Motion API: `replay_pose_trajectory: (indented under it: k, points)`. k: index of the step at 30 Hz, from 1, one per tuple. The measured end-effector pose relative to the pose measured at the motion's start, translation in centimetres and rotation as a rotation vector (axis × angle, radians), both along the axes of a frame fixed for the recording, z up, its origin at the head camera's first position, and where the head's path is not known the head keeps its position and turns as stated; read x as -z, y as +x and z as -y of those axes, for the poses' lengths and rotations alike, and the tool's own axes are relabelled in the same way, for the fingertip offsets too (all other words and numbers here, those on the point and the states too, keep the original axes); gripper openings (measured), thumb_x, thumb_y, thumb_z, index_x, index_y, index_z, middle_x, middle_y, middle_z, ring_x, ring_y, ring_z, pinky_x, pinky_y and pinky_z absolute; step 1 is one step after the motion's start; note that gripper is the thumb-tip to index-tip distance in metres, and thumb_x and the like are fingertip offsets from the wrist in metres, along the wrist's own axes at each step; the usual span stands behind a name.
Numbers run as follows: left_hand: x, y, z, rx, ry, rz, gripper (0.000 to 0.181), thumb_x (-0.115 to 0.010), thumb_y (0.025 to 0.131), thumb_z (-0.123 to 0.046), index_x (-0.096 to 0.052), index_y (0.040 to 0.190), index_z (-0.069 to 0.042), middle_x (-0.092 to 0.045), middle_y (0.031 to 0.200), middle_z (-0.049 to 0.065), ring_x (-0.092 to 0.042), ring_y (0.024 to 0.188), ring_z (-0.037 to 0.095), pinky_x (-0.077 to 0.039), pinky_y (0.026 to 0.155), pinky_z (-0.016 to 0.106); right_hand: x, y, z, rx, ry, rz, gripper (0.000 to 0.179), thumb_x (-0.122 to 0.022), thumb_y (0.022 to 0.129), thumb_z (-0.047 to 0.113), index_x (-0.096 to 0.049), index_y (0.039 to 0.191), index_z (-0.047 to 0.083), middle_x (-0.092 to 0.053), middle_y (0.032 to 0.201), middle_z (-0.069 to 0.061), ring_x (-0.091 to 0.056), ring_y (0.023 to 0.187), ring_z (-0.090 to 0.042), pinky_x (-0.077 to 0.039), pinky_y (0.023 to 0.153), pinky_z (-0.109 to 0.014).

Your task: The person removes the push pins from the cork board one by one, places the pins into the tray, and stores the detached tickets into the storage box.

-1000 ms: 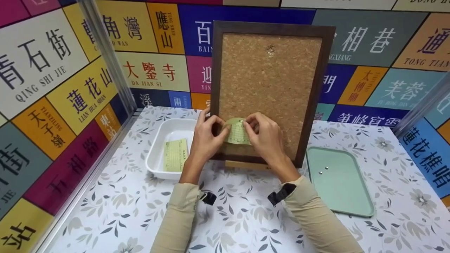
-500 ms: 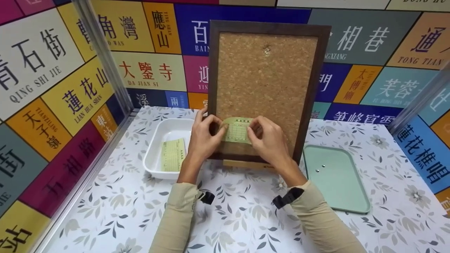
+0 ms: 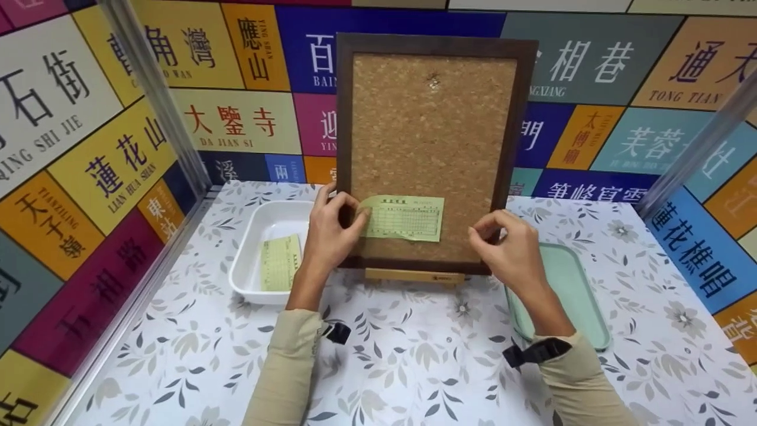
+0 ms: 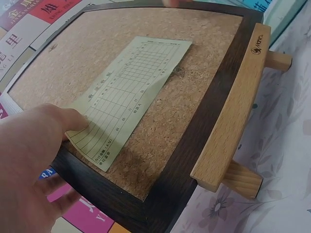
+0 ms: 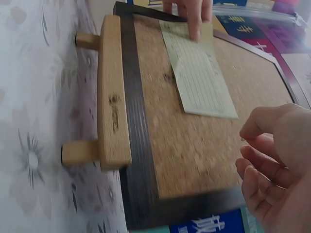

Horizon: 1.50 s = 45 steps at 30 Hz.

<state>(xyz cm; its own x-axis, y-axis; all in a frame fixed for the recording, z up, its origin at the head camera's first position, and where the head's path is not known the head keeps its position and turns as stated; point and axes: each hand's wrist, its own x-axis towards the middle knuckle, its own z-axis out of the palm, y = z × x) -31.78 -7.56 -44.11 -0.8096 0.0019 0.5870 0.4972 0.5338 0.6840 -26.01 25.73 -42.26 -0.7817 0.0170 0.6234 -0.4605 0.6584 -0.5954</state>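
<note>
A pale green printed receipt slip [image 3: 408,219] lies against the lower part of a dark-framed cork board [image 3: 432,136]. My left hand [image 3: 332,228] is at the slip's left end. In the left wrist view its thumb presses on the printed side, while the other fingers reach past the frame's edge. My right hand [image 3: 511,248] hovers near the board's lower right corner, apart from the slip. Its fingers are loosely bent, and nothing shows between them in the right wrist view [image 5: 277,165]. The slip's right end carries no hand.
The board leans on a wooden stand [image 4: 235,111]. At left, a white tray [image 3: 236,278] contains more green slips [image 3: 279,263]. A mint green tray [image 3: 568,290] is at right, partly behind the right arm. Floral cloth [image 3: 402,355] covers the table.
My right hand has let go of the slip's right part and moved right. The slip, curved before, now spreads wider against the cork. My left hand stays at its left end.
</note>
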Motion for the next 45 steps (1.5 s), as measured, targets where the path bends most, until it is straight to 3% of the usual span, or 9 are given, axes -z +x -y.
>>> replay_pose_trajectory:
  k: [9,15,22,25,30,34,42,45]
  points:
    - [-0.1,-0.1,0.4,-0.007,-0.002,0.015,0.019,-0.083,0.095,-0.027,-0.072,0.096,-0.011,-0.061,0.149,0.015,-0.052,0.149,0.032,-0.039,0.129,0.045,0.6,1.5,-5.3,0.138,-0.031,0.027,0.008,-0.083,0.086,0.006,-0.079,0.086,0.012,-0.076,0.086,-0.005,-0.066,0.077,-0.01,-0.048,0.062,-0.008]
    - [-0.4,-0.1,1.1,-0.001,0.045,0.025,0.019,-0.082,0.096,-0.026,-0.072,0.096,-0.01,-0.061,0.149,0.015,-0.056,0.146,0.032,-0.057,0.112,0.046,0.4,1.5,-7.2,0.215,-0.023,0.084,0.003,-0.082,0.089,0.013,-0.079,0.09,0.012,-0.076,0.088,-0.006,-0.066,0.08,-0.011,-0.047,0.064,-0.009]
    - [-0.7,-0.2,3.1,0.022,0.112,0.023,0.015,-0.08,0.098,-0.021,-0.072,0.099,-0.008,-0.078,0.108,0.008,-0.075,0.106,0.026,-0.061,0.098,0.04,0.5,1.2,-8.9,0.264,-0.007,0.138,0.009,-0.082,0.091,0.018,-0.078,0.091,0.01,-0.078,0.093,-0.009,-0.065,0.083,-0.008,-0.046,0.066,-0.009]
    - [-0.8,-0.3,4.1,0.02,0.152,0.044,0.016,-0.079,0.099,-0.02,-0.071,0.102,-0.007,-0.079,0.103,0.008,-0.078,0.1,0.022,-0.063,0.097,0.038,0.8,1.0,-9.7,0.288,-0.004,0.152,0.009,-0.083,0.09,0.018,-0.079,0.091,0.01,-0.078,0.091,-0.009,-0.065,0.081,-0.005,-0.045,0.068,-0.012]
    - [-0.8,-0.4,5.5,-0.011,0.172,0.055,0.019,-0.077,0.101,-0.017,-0.068,0.109,-0.003,-0.083,0.106,0.014,-0.081,0.101,0.024,-0.065,0.093,0.036,1.5,0.6,-11.1,0.297,0.006,0.199,0.011,-0.083,0.09,0.02,-0.08,0.093,0.01,-0.077,0.09,-0.01,-0.061,0.077,0.002,-0.042,0.074,-0.017]
    - [-0.8,-0.4,6.4,-0.04,0.151,0.065,0.019,-0.073,0.104,-0.016,-0.068,0.117,-0.003,-0.083,0.109,0.015,-0.081,0.097,0.024,-0.065,0.089,0.036,2.0,0.4,-12.0,0.307,0.029,0.257,0.013,-0.083,0.091,0.021,-0.079,0.095,0.01,-0.078,0.092,-0.013,-0.06,0.076,0.002,-0.042,0.07,-0.017]
    - [-0.5,-0.3,8.3,-0.126,0.051,0.1,0.019,-0.063,0.108,-0.013,-0.069,0.126,-0.01,-0.076,0.131,0.013,-0.069,0.13,0.029,-0.052,0.115,0.048,3.1,0.0,-13.5,0.322,0.076,0.36,0.014,-0.081,0.091,0.024,-0.079,0.097,0.011,-0.078,0.093,-0.012,-0.061,0.075,-0.009,-0.044,0.061,-0.021]
    - [-0.2,-0.4,9.0,-0.129,0.023,0.11,0.019,-0.061,0.108,-0.01,-0.07,0.124,-0.008,-0.076,0.13,0.015,-0.069,0.132,0.031,-0.051,0.117,0.049,3.5,-0.2,-13.9,0.325,0.085,0.399,0.015,-0.081,0.09,0.025,-0.079,0.097,0.011,-0.078,0.092,-0.011,-0.06,0.073,-0.009,-0.044,0.062,-0.021]
